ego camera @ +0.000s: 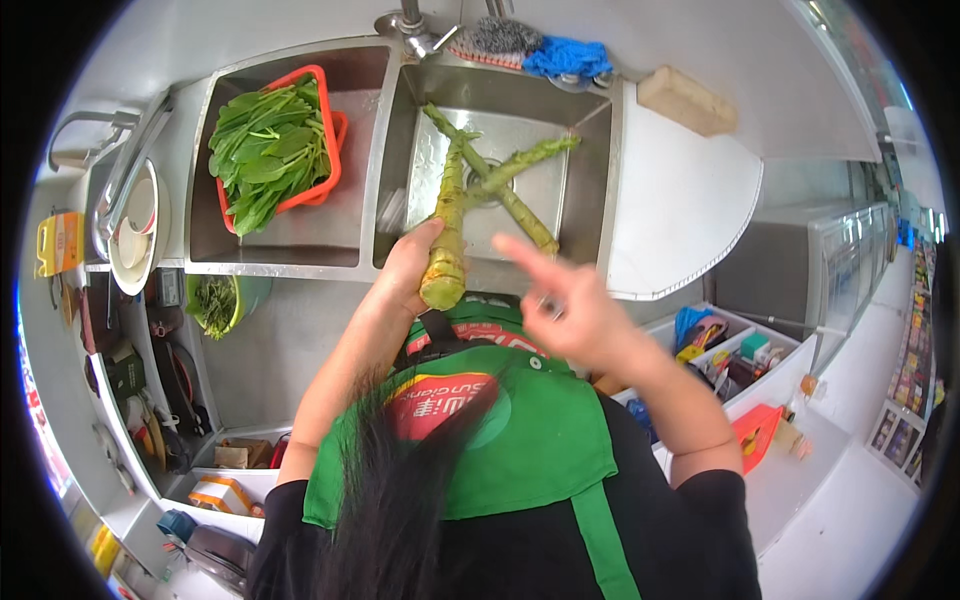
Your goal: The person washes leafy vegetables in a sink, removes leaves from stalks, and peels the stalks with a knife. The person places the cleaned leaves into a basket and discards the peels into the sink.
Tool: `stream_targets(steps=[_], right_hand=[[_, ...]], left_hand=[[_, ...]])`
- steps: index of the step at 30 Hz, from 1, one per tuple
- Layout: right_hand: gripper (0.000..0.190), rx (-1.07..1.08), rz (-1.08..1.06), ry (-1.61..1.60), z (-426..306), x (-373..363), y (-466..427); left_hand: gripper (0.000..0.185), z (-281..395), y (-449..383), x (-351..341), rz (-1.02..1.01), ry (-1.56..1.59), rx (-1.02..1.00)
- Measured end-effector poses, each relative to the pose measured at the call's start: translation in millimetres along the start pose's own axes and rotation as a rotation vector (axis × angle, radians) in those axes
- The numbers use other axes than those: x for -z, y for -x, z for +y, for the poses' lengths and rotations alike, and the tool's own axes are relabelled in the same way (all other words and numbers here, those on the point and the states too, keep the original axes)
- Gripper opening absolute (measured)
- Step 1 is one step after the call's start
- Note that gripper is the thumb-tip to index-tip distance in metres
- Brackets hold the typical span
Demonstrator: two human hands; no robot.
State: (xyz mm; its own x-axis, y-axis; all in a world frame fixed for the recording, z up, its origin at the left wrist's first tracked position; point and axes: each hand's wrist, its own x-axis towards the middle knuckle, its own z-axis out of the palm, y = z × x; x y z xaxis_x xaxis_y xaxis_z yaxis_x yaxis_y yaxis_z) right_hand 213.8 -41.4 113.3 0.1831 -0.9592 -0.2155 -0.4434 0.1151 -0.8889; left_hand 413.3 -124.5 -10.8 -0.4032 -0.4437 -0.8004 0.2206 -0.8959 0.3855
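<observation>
My left hand (409, 262) grips a thick green vegetable stem (450, 217), held over the front of the right sink basin (592, 187) with its cut end towards me. To the right of that stem my right hand (566, 304) is raised and blurred, its index finger stretched out, a ring-like thing on another finger, and no food in it. Two more peeled-looking green stems (525, 219) lie crossed over the drain in the basin. In the left basin (345, 259), a red plastic basket (328, 112) full of green leafy vegetables (270, 154) sits tilted.
A faucet (420, 41) stands behind the divider, beside scouring pads and a blue cloth (568, 56). At the right are a white counter (675, 202) and a beige block (686, 100). Bowls (135, 247) stand at the left, above a green bin (255, 300).
</observation>
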Motion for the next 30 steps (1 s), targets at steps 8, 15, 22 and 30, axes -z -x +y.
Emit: stream_targets(steps=[8,15,22,30], right_hand=[[0.085,0.073,-0.071,0.376,12,-29,4],[0.086,0.061,-0.036,0.465,14,-28,8],[0.075,0.048,0.053,0.480,20,-41,-5],[0.041,-0.086,0.278,-0.053,18,-32,-17]], left_hand=[[0.031,-2,-1,-24,0.007,0.075,-0.149],[0.030,2,14,-42,0.039,0.030,-0.114],[0.032,-10,1,-25,-0.030,-0.007,-0.174],[0.031,3,9,-29,-0.099,-0.001,-0.233]])
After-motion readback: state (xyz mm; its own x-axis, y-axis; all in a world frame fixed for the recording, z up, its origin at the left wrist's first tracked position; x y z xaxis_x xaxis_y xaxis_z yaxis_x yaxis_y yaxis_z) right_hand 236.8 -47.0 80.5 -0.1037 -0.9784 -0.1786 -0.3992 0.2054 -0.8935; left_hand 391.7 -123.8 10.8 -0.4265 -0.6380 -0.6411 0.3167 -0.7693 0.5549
